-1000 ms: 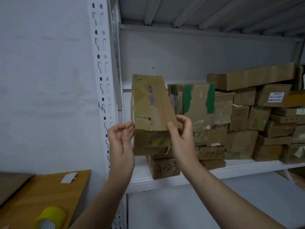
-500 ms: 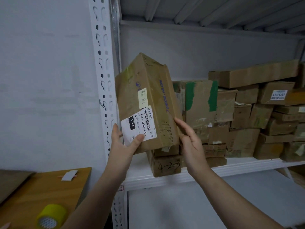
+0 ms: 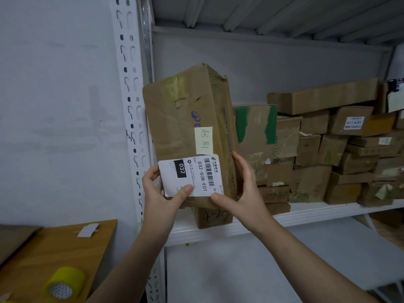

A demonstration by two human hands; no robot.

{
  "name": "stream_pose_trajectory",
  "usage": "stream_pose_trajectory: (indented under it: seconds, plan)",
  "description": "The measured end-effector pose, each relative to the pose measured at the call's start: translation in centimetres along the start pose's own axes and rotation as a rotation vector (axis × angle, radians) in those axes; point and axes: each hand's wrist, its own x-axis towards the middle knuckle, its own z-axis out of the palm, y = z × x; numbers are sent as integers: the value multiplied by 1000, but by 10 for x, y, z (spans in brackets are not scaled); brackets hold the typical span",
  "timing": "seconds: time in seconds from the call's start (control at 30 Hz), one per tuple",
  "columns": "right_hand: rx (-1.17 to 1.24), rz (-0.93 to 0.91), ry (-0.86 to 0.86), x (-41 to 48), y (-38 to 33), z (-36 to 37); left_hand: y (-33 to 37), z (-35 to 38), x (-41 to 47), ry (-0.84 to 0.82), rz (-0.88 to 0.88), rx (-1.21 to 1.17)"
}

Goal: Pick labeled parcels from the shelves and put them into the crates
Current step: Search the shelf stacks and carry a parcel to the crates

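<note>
A tall, worn cardboard parcel (image 3: pixel 185 119) stands upright in both my hands in front of the shelf's left end. It carries a white barcode label (image 3: pixel 192 174) reading 032-038-E01 and a yellow sticky note (image 3: pixel 203 140). My left hand (image 3: pixel 161 193) grips its lower left corner, thumb pressed on the label. My right hand (image 3: pixel 242 191) grips the lower right edge, thumb under the label. No crate is in view.
The white metal shelf (image 3: pixel 306 217) holds several stacked cardboard boxes, one with green tape (image 3: pixel 255 125) and one marked 4-2 (image 3: pixel 213 217) under the parcel. A perforated upright (image 3: pixel 131 106) stands left. A wooden table (image 3: pixel 50 254) at lower left holds a yellow tape roll (image 3: pixel 63 283).
The parcel came off the stack and was turned so its labelled face points at me. My left hand took hold of it and my right hand shifted to its lower right edge.
</note>
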Motion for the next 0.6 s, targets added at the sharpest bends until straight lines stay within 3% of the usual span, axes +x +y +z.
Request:
stream_pose_trajectory:
  seconds: [0.2, 0.37, 0.5, 0.6]
  plan:
    - [168, 33, -128, -20, -5, -48, 36, -3, -13, -20, 102, -14]
    - [130, 87, -196, -54, -12, -104, 70, 4, -23, -38, 308, 513]
    - [109, 149, -191, -90, -24, -150, 81, 25, -53, 29, 242, 479]
    - [142, 183, -69, -119, -28, -170, 81, 45, -84, 39, 174, 461]
